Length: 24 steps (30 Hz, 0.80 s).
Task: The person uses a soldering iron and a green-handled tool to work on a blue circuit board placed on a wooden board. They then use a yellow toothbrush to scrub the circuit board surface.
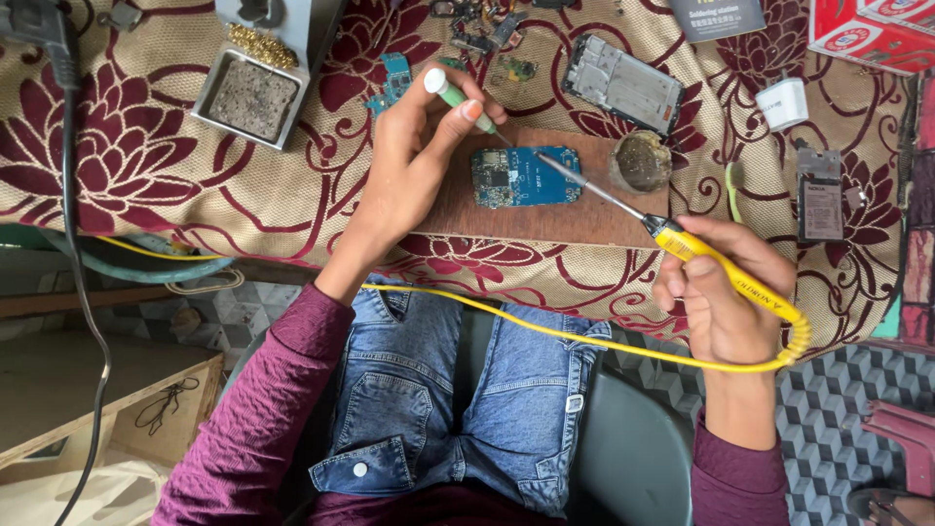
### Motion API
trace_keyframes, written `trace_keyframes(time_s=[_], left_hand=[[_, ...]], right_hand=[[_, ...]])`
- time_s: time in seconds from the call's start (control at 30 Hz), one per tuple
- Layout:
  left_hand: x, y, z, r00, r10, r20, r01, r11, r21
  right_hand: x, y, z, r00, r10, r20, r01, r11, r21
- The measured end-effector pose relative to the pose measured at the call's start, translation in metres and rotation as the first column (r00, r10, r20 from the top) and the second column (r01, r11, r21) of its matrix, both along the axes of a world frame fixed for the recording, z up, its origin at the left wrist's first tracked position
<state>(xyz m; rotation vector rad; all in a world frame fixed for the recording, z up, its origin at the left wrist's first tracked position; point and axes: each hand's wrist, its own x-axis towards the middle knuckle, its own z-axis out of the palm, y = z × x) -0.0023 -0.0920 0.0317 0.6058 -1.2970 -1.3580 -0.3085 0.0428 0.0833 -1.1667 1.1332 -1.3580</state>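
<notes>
Blue circuit board at centre frame on wooden block, green tool pinched by left hand, yellow soldering iron gripped in right hand, tip laid on board, flux pot beside it

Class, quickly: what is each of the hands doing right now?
Left hand: closed around a green-and-white tool, tip by the blue circuit board.
Right hand: closed around the yellow soldering iron.

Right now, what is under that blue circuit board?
The blue circuit board lies flat on a brown wooden board, which rests on the flowered cloth. The wood directly beneath the circuit board is covered.
</notes>
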Motion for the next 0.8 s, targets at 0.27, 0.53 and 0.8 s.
trace_keyframes(time_s=[0.27,0.53,0.8], left_hand=[[-0.001,0.0,0.0,1.0,0.009,-0.022,-0.009,1.0,-0.02],[0.0,0.002,0.002,1.0,0.013,-0.005,-0.013,1.0,-0.003],[0.0,0.003,0.001,1.0,0.015,-0.008,-0.015,1.0,-0.016]], right_hand=[[0.027,0.0,-0.024,0.967,-0.188,-0.174,0.144,0.961,-0.234],[0.039,0.004,-0.021,0.893,-0.325,-0.31,0.205,0.909,-0.363],[0.041,0.005,-0.024,0.916,-0.282,-0.284,0.185,0.928,-0.324]])
